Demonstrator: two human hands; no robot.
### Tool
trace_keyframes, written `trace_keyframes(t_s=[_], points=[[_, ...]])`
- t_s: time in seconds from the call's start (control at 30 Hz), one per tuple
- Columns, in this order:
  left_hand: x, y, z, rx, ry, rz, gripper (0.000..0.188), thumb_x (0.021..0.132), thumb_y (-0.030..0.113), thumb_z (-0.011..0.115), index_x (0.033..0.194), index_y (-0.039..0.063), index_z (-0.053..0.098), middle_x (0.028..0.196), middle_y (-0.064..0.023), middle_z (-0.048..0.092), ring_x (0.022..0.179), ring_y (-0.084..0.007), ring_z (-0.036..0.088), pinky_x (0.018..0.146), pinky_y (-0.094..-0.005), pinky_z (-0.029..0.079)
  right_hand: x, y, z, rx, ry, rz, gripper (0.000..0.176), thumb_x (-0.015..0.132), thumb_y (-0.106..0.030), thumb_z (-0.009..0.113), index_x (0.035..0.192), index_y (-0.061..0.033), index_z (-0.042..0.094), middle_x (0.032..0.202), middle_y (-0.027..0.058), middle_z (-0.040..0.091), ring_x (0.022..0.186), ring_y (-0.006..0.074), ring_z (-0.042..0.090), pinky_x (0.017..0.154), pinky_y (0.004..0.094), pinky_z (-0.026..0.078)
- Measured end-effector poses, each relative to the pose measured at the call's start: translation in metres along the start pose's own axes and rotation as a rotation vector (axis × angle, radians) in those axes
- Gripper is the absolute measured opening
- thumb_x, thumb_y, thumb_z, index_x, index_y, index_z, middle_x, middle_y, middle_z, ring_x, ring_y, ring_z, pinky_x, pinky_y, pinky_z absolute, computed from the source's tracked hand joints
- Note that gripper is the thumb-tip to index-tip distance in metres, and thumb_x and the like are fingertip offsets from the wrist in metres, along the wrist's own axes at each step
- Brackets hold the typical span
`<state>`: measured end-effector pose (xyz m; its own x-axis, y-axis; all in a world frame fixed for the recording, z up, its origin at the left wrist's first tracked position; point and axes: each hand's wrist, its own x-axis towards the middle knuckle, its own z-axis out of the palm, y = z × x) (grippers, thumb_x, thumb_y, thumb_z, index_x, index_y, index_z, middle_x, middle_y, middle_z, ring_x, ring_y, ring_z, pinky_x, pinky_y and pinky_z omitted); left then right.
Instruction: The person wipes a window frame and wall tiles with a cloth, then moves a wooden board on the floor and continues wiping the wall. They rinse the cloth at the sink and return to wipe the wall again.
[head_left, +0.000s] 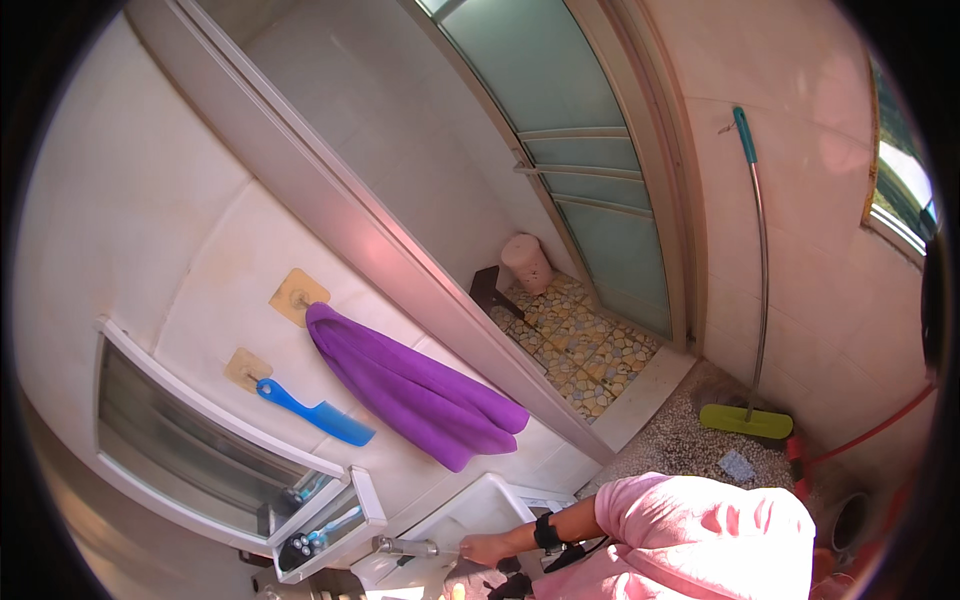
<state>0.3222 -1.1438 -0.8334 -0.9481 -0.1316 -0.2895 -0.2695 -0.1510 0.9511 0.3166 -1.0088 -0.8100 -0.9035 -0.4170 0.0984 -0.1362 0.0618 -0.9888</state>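
My right hand (484, 550), with a black band on its wrist, is over the white washbasin (480, 510), near the metal faucet (405, 547). Its fingers are curled at the upper edge of a grey-brown cloth with black patches (480, 579) and seem to grip it; the fingertips are hidden. My left hand is not clearly in view; a small pale patch at the bottom edge could be a fingertip. Left of the basin is an open-fronted white shelf (330, 532) with toothbrushes, beside a mirror (195, 442).
A purple towel (420, 397) and a blue comb (315, 412) hang from wall hooks. Beyond a frame post are a frosted glass door (570, 150), a pink bin (527, 264) and a dark stool (491, 292). A green-headed mop (746, 421) leans on the right wall.
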Motion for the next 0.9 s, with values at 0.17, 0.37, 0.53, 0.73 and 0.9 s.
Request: trace_keyframes(t_s=[0.17, 0.37, 0.53, 0.73, 0.9], points=[[0.001, 0.001, 0.003, -0.004, 0.038, 0.014, 0.065, 0.073, -0.011, 0.064, 0.132, 0.005, 0.043, 0.121, -0.0133, 0.054, 0.097, -0.0307, 0.062, 0.077, -0.0461, 0.056, -0.002, 0.025, -0.02, 0.06, 0.177, 0.27, 0.037, 0.092, -0.024, 0.048, 0.096, 0.0067, 0.067, 0.094, 0.0243, 0.068, 0.09, 0.0341, 0.066, 0.081, 0.0437, 0.051], [0.009, -0.006, -0.001, -0.028, 0.096, 0.027, 0.064, 0.074, -0.012, 0.062, 0.131, 0.006, 0.043, 0.12, -0.0131, 0.055, 0.098, -0.0308, 0.062, 0.077, -0.0474, 0.056, 0.013, 0.037, -0.027, -0.082, 0.274, 0.011, 0.028, 0.084, -0.019, 0.063, 0.107, -0.003, 0.068, 0.106, 0.0164, 0.069, 0.101, 0.0321, 0.065, 0.089, 0.0389, 0.051], [0.021, -0.034, -0.021, -0.076, 0.157, 0.018, 0.063, 0.074, -0.013, 0.061, 0.131, 0.006, 0.042, 0.12, -0.0129, 0.055, 0.099, -0.0309, 0.062, 0.078, -0.0485, 0.057, 0.046, 0.052, -0.03, -0.005, 0.103, 0.157, 0.034, 0.083, -0.015, 0.061, 0.117, -0.0084, 0.065, 0.108, 0.0135, 0.068, 0.102, 0.0267, 0.065, 0.088, 0.0383, 0.051], [0.014, -0.069, -0.038, -0.211, 0.189, 0.1, 0.061, 0.075, -0.014, 0.06, 0.131, 0.007, 0.042, 0.119, -0.0126, 0.056, 0.099, -0.031, 0.062, 0.078, -0.0499, 0.057, 0.069, 0.079, 0.018, -0.086, -0.072, 0.181, 0.039, 0.082, -0.009, 0.057, 0.121, -0.0064, 0.062, 0.104, 0.0133, 0.068, 0.099, 0.0262, 0.063, 0.086, 0.0375, 0.05], [0.011, -0.07, -0.005, 0.068, 0.048, 0.223, 0.078, 0.077, 0.012, 0.078, 0.14, 0.003, 0.033, 0.126, -0.0116, 0.054, 0.112, -0.0236, 0.058, 0.092, -0.0351, 0.05, 0.068, 0.084, 0.019, -0.004, -0.075, 0.066, 0.05, 0.079, 0.001, 0.048, 0.128, -0.0075, 0.054, 0.101, 0.0186, 0.066, 0.099, 0.0325, 0.062, 0.087, 0.0382, 0.049]])
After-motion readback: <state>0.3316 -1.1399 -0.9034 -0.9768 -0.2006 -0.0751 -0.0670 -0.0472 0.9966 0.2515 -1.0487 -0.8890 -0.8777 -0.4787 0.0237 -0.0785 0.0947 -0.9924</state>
